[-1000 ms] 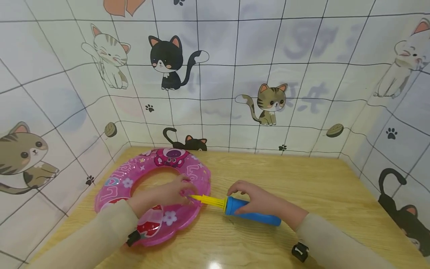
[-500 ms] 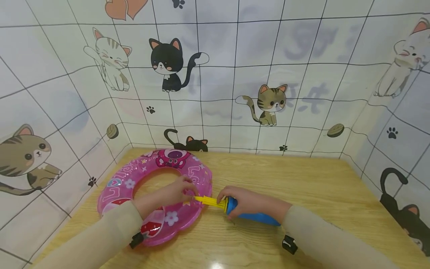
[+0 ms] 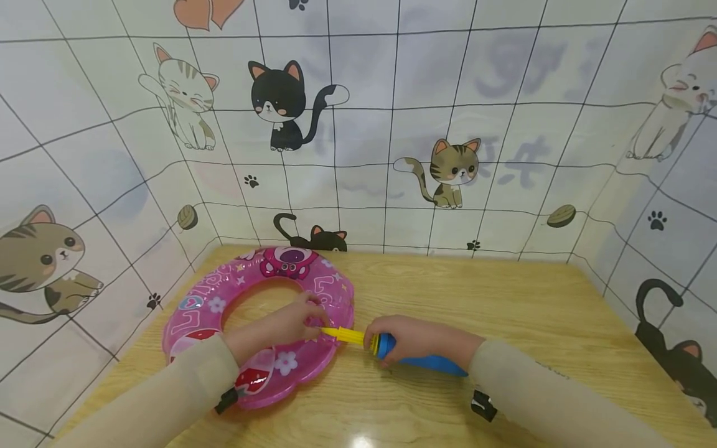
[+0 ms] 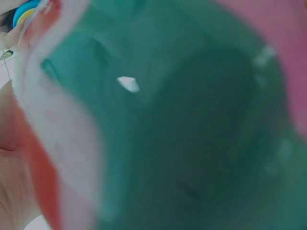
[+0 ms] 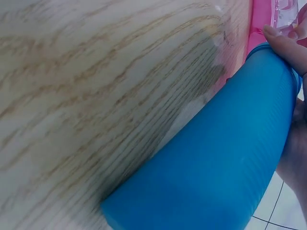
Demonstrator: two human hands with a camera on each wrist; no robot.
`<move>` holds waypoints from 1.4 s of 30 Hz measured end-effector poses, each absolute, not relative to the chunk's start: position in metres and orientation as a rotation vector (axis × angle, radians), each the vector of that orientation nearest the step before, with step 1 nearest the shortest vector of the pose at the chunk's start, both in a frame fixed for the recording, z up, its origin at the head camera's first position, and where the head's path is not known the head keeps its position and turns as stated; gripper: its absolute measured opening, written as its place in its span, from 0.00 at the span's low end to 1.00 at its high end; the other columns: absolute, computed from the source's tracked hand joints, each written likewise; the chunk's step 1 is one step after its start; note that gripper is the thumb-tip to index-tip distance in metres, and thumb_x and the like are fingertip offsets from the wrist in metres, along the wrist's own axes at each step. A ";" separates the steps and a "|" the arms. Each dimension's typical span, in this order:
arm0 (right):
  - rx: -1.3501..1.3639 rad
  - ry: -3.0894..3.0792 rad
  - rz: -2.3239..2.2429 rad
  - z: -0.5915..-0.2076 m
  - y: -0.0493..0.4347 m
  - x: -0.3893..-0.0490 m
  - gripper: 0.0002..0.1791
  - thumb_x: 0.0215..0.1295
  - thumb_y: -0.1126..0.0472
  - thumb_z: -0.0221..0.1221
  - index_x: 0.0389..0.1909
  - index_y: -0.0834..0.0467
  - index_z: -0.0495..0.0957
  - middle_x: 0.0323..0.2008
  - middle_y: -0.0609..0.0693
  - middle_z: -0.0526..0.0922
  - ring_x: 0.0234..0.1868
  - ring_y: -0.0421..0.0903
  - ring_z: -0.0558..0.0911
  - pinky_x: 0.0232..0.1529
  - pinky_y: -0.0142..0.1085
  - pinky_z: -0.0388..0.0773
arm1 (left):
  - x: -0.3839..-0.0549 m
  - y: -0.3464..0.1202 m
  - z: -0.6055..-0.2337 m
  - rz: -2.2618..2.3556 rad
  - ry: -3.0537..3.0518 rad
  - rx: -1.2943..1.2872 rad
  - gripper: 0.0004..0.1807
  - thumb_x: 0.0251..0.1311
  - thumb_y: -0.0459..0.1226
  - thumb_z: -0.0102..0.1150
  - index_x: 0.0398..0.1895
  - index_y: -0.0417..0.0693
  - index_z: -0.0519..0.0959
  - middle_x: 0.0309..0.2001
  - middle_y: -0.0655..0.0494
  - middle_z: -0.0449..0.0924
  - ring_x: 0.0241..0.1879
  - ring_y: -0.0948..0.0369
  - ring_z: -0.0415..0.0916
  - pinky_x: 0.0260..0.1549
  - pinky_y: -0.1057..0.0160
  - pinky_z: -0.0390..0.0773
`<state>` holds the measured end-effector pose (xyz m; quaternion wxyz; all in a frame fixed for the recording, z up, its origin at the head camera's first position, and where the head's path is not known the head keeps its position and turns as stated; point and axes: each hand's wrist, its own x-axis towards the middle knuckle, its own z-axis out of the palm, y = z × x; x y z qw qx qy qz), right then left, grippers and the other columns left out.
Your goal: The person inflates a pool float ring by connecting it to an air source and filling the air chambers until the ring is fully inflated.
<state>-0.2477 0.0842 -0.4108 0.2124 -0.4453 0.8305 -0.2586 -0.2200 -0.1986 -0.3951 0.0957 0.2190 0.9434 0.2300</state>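
Note:
A pink inflatable swim ring (image 3: 193,303) with flowers, strawberries and a bear print lies at the left of the table. My left hand (image 3: 295,318) pinches at its right side, where the yellow nozzle (image 3: 346,336) of a blue hand pump (image 3: 439,363) meets the ring. The valve itself is hidden behind those fingers. My right hand (image 3: 414,335) grips the pump's front end, fingers and thumb around the collar. In the right wrist view the blue barrel (image 5: 206,143) slants down to the table. Printed ring plastic (image 4: 134,134), blurred, fills most of the left wrist view.
The wood-grain table (image 3: 476,292) carries the ring and pump. A white cloth (image 3: 364,124) printed with cats and grid lines stands behind and on both sides. A black wrist strap piece (image 3: 483,404) hangs under the right sleeve.
My right hand has moved left along the pump and closed around its front collar. The left hand stays at the nozzle tip. Ring and pump have hardly shifted.

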 end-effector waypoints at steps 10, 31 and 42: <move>-1.259 2.310 -0.722 -0.411 0.085 -0.248 0.20 0.53 0.61 0.73 0.43 0.41 0.78 0.45 0.33 0.76 0.43 0.39 0.72 0.50 0.35 0.71 | -0.219 -0.195 -0.393 0.622 2.819 0.678 0.05 0.58 0.39 0.69 0.34 0.62 0.83 0.59 0.43 0.64 0.48 0.53 0.72 0.49 0.53 0.79; -1.257 2.248 -0.741 -0.403 0.088 -0.245 0.19 0.53 0.60 0.73 0.45 0.42 0.79 0.43 0.33 0.78 0.43 0.39 0.73 0.50 0.34 0.73 | -0.216 -0.202 -0.392 0.547 2.796 0.844 0.09 0.57 0.38 0.69 0.39 0.62 0.82 0.56 0.49 0.64 0.46 0.58 0.73 0.47 0.61 0.80; -1.269 2.241 -0.772 -0.401 0.091 -0.242 0.20 0.52 0.60 0.73 0.46 0.45 0.80 0.43 0.33 0.78 0.42 0.39 0.74 0.49 0.34 0.74 | -0.216 -0.206 -0.390 0.578 2.784 0.898 0.11 0.58 0.40 0.69 0.43 0.61 0.83 0.55 0.54 0.66 0.49 0.59 0.71 0.48 0.62 0.79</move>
